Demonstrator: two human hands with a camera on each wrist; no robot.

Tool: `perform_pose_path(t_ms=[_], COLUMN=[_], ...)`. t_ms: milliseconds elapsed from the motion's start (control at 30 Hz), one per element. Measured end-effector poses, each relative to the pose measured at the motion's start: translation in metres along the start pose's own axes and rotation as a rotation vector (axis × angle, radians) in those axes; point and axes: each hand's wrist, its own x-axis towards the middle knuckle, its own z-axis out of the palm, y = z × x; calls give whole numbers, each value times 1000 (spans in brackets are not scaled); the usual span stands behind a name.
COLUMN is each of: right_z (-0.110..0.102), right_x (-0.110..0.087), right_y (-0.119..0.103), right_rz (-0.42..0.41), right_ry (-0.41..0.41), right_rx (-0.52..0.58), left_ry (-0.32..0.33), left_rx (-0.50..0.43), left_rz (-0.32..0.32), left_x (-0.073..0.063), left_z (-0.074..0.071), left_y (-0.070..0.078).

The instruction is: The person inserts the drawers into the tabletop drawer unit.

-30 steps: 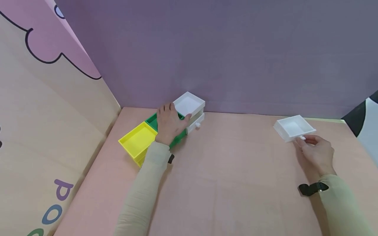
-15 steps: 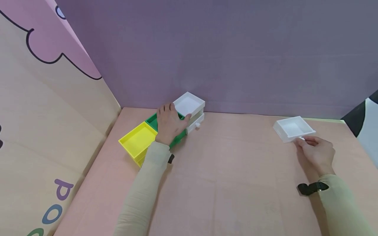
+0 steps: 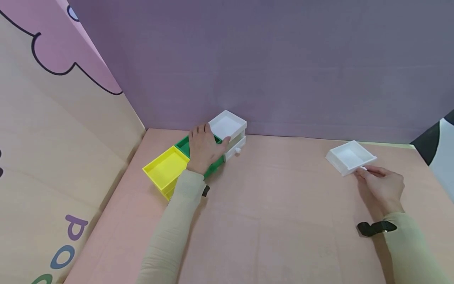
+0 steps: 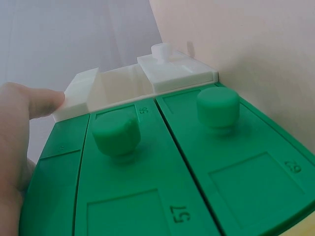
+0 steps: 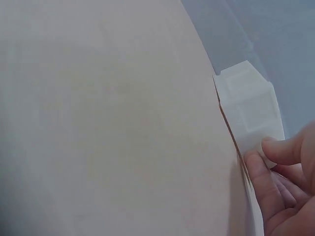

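Note:
In the head view my left hand rests over the top of a small green drawer unit, fingers stretched towards the back. Its thumb touches the front edge of a white drawer unit joined to the green one. A yellow unit adjoins on the near left. The left wrist view shows green drawer fronts with round knobs, and a gap in the white unit above its knobbed drawer. My right hand pinches the knob end of a hollow white drawer, slightly tilted, far right.
A pink cloth-covered table stretches between the two hands. Behind it rises a purple-grey wall, and a printed cream panel stands along the left. A black-and-white shape is at the right edge.
My right hand has tilted and turned the white drawer slightly, shifting it a little left and nearer to me. The left hand and the joined units have stayed in place.

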Motion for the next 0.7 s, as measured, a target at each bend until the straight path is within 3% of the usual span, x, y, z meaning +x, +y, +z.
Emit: perform_pose_path(t_ms=[133,233,533,700], right_z=[0,1,9,13], right_x=[1,0,-4,-9], right_y=[-2,-3,-8,-11], right_rz=[56,76,90,94], right_ry=[13,31,79,87], right_rx=[110,130,104,32], left_ry=[0,-2,9,3], left_rx=[-2,-8,-5,-3], left_rz=[-1,-4,-2,-3], left_x=[0,0,0,0], left_z=[-1,-1,0,0], left_y=[1,1,-1,-1])
